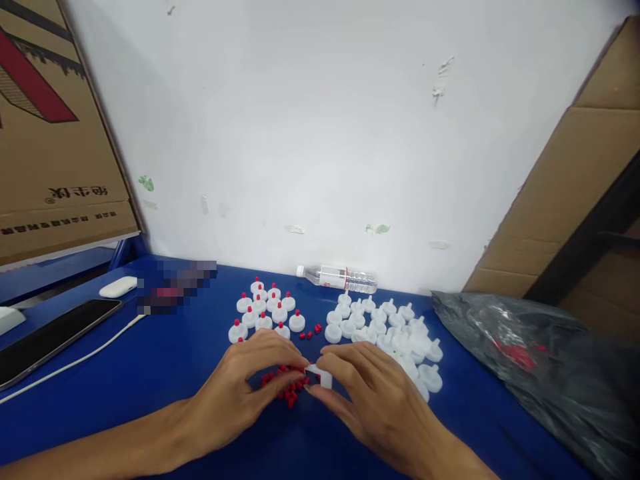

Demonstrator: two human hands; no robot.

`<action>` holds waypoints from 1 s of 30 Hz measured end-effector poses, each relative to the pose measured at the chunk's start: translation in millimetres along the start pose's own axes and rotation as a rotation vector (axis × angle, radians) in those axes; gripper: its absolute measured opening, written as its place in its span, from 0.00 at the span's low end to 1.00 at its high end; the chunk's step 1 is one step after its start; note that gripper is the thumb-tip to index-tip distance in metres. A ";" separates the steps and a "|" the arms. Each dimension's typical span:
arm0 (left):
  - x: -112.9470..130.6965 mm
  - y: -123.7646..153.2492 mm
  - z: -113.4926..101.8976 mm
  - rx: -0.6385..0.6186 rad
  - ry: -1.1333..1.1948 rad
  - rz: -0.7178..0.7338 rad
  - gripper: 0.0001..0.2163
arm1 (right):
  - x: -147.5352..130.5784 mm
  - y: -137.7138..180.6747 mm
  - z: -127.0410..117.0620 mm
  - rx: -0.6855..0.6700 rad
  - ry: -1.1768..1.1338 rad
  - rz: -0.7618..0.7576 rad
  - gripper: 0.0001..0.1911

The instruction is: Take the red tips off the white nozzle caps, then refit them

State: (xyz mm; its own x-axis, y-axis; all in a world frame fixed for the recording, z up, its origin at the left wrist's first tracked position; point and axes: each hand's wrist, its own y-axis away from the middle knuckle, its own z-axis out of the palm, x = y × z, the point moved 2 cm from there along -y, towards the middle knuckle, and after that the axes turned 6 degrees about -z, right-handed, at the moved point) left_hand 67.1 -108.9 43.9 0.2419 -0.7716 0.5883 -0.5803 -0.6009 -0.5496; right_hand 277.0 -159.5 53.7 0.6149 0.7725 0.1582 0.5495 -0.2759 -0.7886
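Between the thumb and fingers of my right hand [377, 393] is a white nozzle cap [326, 379], tilted on its side. My left hand [250, 383] is closed in a pinch against the left edge of this cap; its fingertips hide what they hold, if anything. Below and behind the left fingertips lies a pile of small red caps [291, 399]. A few loose red tips [309, 335] sit farther back. At the back left stand several white caps with red tips [263, 321]. White nozzle caps without red tips [400, 337] are heaped beyond my right hand.
A clear plastic bottle [345, 278] lies along the wall. On the right is a grey plastic bag [540, 373] with something red inside. A phone [55, 340], a white cable [85, 358] and a white case [119, 287] are on the left. Cardboard [65, 153] stands at both sides.
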 end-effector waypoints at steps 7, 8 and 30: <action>1.3 -2.4 -0.9 0.025 -0.044 0.052 0.04 | -3.3 0.6 0.9 0.047 -0.015 -0.013 0.04; 1.7 -2.4 -1.3 0.026 -0.050 0.068 0.04 | -4.0 0.8 1.3 0.056 -0.012 -0.022 0.04; -6.7 9.7 7.3 -0.167 -0.021 0.024 0.10 | -8.2 5.9 8.3 0.090 -0.282 0.080 0.07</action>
State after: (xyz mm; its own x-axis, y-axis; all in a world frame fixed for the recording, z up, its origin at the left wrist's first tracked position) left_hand 65.5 -111.1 30.3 0.2416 -0.7906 0.5626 -0.7072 -0.5405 -0.4559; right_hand 270.5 -162.8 42.8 0.4659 0.8822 -0.0680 0.4452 -0.3002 -0.8436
